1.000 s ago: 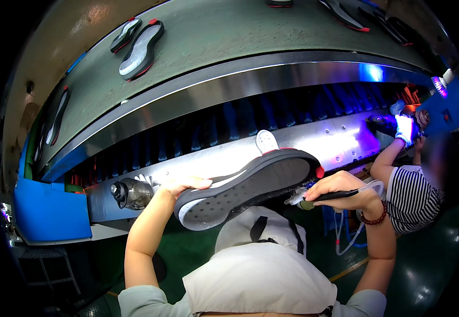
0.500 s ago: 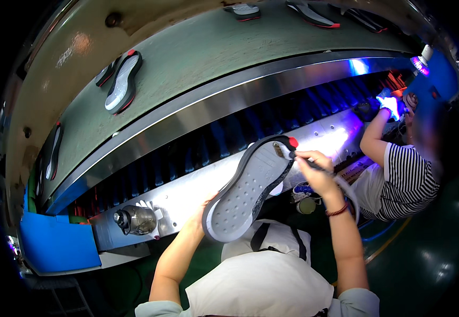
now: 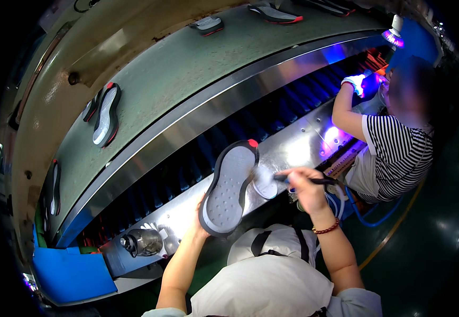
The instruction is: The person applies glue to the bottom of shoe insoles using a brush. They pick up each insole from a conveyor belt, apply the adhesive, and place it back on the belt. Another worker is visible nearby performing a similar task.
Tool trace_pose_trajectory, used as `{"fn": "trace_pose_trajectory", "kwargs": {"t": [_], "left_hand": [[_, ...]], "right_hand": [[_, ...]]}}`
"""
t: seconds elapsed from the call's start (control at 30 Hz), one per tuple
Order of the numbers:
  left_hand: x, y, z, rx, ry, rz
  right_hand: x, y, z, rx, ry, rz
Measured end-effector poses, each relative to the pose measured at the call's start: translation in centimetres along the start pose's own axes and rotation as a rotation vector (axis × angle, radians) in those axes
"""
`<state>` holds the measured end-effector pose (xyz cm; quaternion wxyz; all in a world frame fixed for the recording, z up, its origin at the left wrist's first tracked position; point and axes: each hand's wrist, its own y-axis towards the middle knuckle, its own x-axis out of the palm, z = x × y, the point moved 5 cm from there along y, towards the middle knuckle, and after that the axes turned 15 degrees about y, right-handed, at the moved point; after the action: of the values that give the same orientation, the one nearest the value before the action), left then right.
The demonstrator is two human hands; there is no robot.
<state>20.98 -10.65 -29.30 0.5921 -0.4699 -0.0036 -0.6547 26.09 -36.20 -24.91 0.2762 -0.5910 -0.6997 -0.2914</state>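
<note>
A shoe sole (image 3: 227,185), grey inside with small dimples, a black rim and a red tip, is held up tilted above the metal ledge. My left hand (image 3: 198,221) grips its lower left edge; most of the fingers are behind the sole. In my right hand (image 3: 309,191), the fingers are closed around a brush (image 3: 322,181) with a dark handle. Its pale bristle end is blurred by motion and lies just right of the sole's edge; whether they touch I cannot tell. A white round dish (image 3: 267,190) sits below the brush.
More soles, such as this grey one (image 3: 107,115), lie on the green conveyor belt (image 3: 155,87). A clear jug (image 3: 147,242) stands on the metal ledge (image 3: 179,221). At the right, a co-worker in a striped shirt (image 3: 398,150) works under a purple-lit lamp (image 3: 393,34).
The brush has left the sole's red-tipped end and moved down beside its right edge. The sole is more upright and slightly further left. The whole view has shifted.
</note>
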Motion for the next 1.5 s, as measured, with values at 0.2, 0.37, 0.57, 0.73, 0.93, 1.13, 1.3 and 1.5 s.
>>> {"fn": "trace_pose_trajectory", "kwargs": {"t": [0.2, 0.37, 0.57, 0.73, 0.93, 1.13, 1.3, 1.5], "left_hand": [[3.9, 0.1, 0.0, -0.127, -0.164, -0.084], [7.8, 0.3, 3.2, 0.02, 0.009, -0.19], [22.6, 7.4, 14.4, 0.546, 0.005, -0.493], [26.8, 17.8, 18.8, 0.415, -0.381, -0.155], [27.9, 23.6, 21.8, 0.485, -0.161, -0.235], [29.2, 27.7, 20.6, 0.661, -0.093, 0.126], [34.7, 30.6, 18.3, 0.884, 0.802, 0.234], [36.5, 36.5, 22.7, 1.246, 2.062, 0.587]], "right_hand": [[-7.3, -3.9, -0.7, -0.095, 0.043, 0.476], [-9.4, -7.8, 0.1, -0.066, 0.127, 0.609], [-10.1, -8.5, 0.0, -0.074, 0.155, 0.559], [-9.7, -8.6, -1.2, -0.056, 0.141, 0.562], [-11.5, -8.6, -1.2, 0.018, 0.195, 0.618], [-13.1, -6.4, -1.2, 0.08, 0.163, 0.579], [-14.0, -5.1, -1.6, 0.205, 0.079, 0.601], [-16.8, -5.9, -0.5, 0.198, 0.061, 0.624]]}}
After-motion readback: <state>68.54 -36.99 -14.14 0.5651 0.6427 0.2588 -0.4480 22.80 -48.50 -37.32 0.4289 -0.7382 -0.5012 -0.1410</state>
